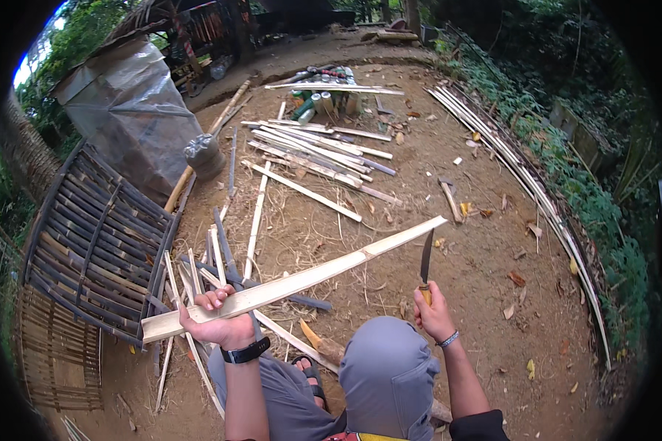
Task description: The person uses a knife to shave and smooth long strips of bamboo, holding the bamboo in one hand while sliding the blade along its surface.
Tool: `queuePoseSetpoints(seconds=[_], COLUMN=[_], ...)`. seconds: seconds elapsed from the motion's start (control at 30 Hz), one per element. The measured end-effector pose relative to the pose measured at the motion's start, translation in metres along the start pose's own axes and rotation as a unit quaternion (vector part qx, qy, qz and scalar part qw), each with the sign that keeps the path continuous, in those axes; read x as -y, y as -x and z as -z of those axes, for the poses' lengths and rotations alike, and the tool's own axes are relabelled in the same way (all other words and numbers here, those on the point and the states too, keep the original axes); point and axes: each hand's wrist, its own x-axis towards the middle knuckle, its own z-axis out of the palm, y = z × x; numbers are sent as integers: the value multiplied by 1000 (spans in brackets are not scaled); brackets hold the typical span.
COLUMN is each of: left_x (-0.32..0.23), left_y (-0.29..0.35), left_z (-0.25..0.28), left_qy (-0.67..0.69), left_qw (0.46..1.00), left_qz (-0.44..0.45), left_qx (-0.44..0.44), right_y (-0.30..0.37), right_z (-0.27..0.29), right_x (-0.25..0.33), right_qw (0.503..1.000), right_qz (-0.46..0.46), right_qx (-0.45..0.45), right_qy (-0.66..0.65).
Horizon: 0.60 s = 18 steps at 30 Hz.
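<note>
My left hand (224, 323), with a dark watch on its wrist, is closed around a long split bamboo slat (294, 288) near its left end. The slat's pale inner face shows, and it slants up to the right across my lap. In my right hand (435, 316) is a knife (426, 257), held by its light wooden handle. Its dark blade points upward, close to the slat's far right end; I cannot tell whether they touch. Under the left part of the slat, several narrow bamboo strips (217, 253) lie crossed on the ground.
A pile of split bamboo (316, 151) lies ahead, with bottles (316, 103) behind it. A wooden-handled tool (450, 200) rests to the right. Long strips (522, 176) line the right edge. At left are a bamboo slatted frame (99, 235) and a plastic sheet (129, 110).
</note>
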Motion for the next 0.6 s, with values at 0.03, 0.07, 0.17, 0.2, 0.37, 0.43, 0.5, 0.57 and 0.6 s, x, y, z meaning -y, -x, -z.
queuePoseSetpoints(seconds=[0.03, 0.07, 0.17, 0.2, 0.37, 0.43, 0.5, 0.57, 0.6], left_x=[16, 33, 46, 50, 74, 70, 73, 70, 70], left_y=[4, 10, 20, 20, 32, 32, 33, 16, 19], left_z=[16, 26, 48, 50, 41, 36, 33, 54, 47], left_qy=[-27, -49, -60, -51, -162, -190, -224, -202, -200], left_qw=[999, 996, 994, 992, 985, 980, 974, 976, 979], left_qz=[26, 60, 94, 104, 50, 28, 14, 35, 34], left_qx=[-21, -40, 11, 46, 30, 57, 24, 69, 34], right_y=[5, 8, 25, 29, 34, 22, 13, 2, -5], right_z=[2, 8, 7, 6, -30, -49, -60, -67, -67], right_x=[-22, -38, -66, -78, -86, -75, -72, -75, -84], right_qw=[998, 989, 958, 959, 966, 962, 952, 938, 930], right_qz=[8, 22, 34, 25, 34, 71, 85, 80, 93], right_qx=[-28, -56, -70, -63, 7, 33, 42, 39, 18], right_qy=[63, 132, 277, 277, 256, 261, 290, 336, 355])
